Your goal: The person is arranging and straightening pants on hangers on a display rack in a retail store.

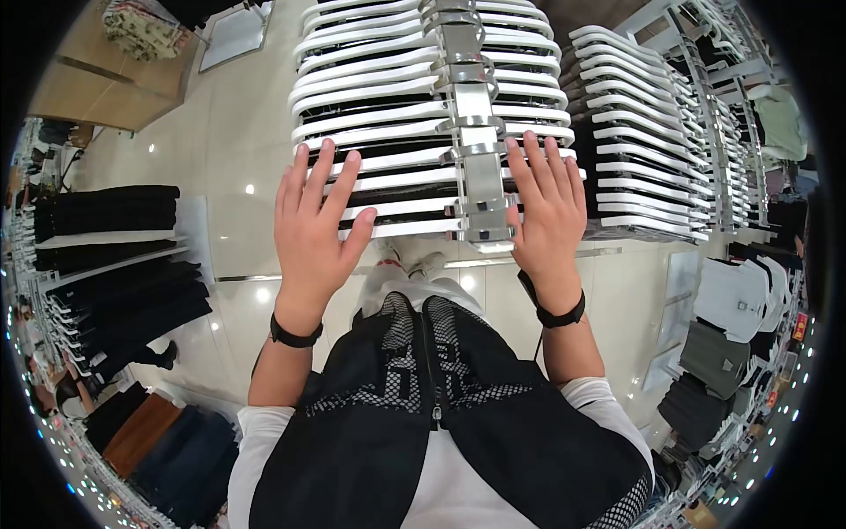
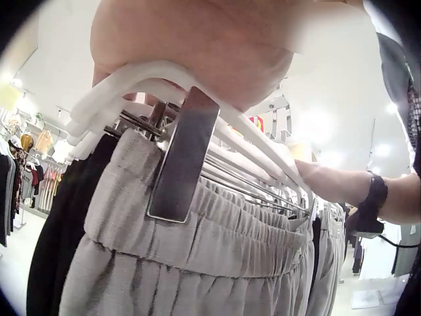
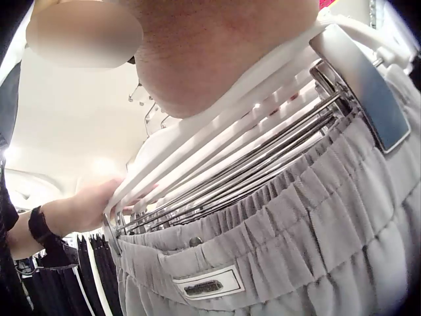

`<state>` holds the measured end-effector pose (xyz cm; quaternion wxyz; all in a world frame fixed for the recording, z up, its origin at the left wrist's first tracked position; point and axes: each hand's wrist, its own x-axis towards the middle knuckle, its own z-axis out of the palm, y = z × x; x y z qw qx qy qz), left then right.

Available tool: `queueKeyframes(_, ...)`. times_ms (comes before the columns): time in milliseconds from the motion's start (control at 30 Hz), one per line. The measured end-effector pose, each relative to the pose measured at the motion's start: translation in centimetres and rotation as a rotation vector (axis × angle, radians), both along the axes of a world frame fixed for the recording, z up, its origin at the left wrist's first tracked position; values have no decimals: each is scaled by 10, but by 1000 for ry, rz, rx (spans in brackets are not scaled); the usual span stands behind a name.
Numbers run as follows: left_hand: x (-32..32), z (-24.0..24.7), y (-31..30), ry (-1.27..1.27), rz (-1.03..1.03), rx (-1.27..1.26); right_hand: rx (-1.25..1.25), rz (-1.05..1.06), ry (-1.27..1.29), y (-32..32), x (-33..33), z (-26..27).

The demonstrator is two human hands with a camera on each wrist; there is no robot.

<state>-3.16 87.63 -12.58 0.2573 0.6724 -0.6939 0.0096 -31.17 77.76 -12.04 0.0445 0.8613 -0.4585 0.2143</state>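
A row of white hangers [image 1: 379,162] hangs along a metal rail [image 1: 481,181] in the head view. My left hand [image 1: 310,231] lies palm down with spread, straight fingers over the hangers' left ends. On the right ends rests my right hand [image 1: 548,220], its fingers straight and slightly apart. Grey elastic-waist trousers [image 2: 197,243] hang from a metal clip [image 2: 184,155] under the left hand [image 2: 191,46] in the left wrist view. In the right wrist view, the right hand [image 3: 217,52] is above the grey waistband [image 3: 263,243], near another clip [image 3: 365,89].
A second row of white hangers [image 1: 648,132] stands to the right. Racks with dark trousers [image 1: 115,291] are at the left, folded-over white garments [image 1: 736,295] at the right. A wooden cabinet [image 1: 115,75] stands at upper left; tiled floor [image 1: 238,176] shows between.
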Motion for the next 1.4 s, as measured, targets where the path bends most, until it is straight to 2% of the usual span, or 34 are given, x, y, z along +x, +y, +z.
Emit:
queueKeyframes(133,1,-4,-12,14,11,-39,47,-9,5,-4,2,6)
queueKeyframes(433,6,7,-30,1,-23,45,167,-46,79,-6,5,17)
queueKeyframes(733,12,-8,-38,11,-13,-107,223,-62,101,-10,8,22)
queueKeyframes(1400,14,-6,-39,-7,-50,-37,283,-79,139,-15,9,28)
